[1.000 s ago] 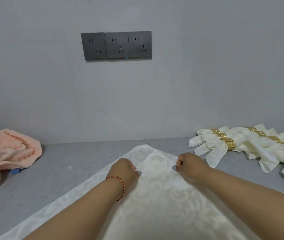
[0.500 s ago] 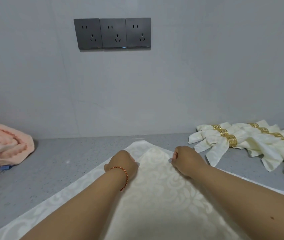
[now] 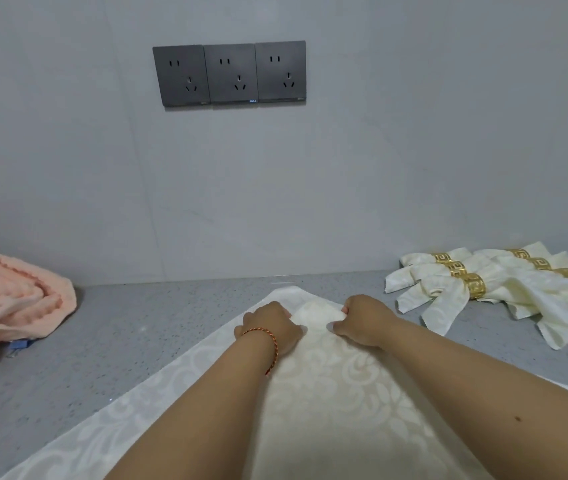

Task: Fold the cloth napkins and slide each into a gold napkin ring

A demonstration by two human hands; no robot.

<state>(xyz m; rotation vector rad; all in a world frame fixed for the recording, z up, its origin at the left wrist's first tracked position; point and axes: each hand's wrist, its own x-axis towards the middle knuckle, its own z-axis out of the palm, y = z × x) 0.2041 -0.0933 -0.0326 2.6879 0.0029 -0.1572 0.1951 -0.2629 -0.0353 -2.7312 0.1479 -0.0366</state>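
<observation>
A cream damask napkin (image 3: 327, 386) lies spread on the grey counter, one corner pointing at the wall. My left hand (image 3: 272, 323), with a red cord bracelet at the wrist, and my right hand (image 3: 362, 320) pinch a raised fold of the napkin near that far corner, a hand's width apart. The fingertips are tucked into the cloth and mostly hidden. Several folded napkins (image 3: 504, 292) in gold napkin rings (image 3: 473, 285) lie in a pile at the right.
A crumpled peach towel (image 3: 12, 306) lies at the left edge, with a small blue clip (image 3: 19, 344) beside it. The grey speckled counter (image 3: 130, 327) meets a grey wall bearing three dark sockets (image 3: 229, 74).
Both hands have drawn closer together and bunched the cloth up into a raised fold between them. The view has tilted slightly.
</observation>
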